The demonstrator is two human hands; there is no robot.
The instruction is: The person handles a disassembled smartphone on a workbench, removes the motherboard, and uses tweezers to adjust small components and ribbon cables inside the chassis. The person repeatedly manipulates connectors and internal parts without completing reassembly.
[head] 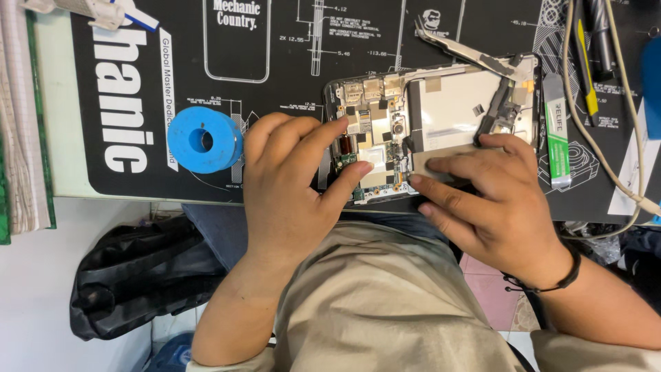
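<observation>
An opened black smartphone with its circuit board and pale metal plate exposed [441,103] lies on a black printed work mat [289,83]. The left hand [289,186] pinches its board end between thumb and forefinger, while the right hand [496,200] presses flat, fingers extended, along its near edge. A blue plastic spool [203,140] sits just beside the left hand.

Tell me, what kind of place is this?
Most likely a phone repair bench. An opened phone lies with its circuit boards bare on a black work mat printed with technical drawings, under the left hand and right hand. Metal tweezers lie close by.
</observation>
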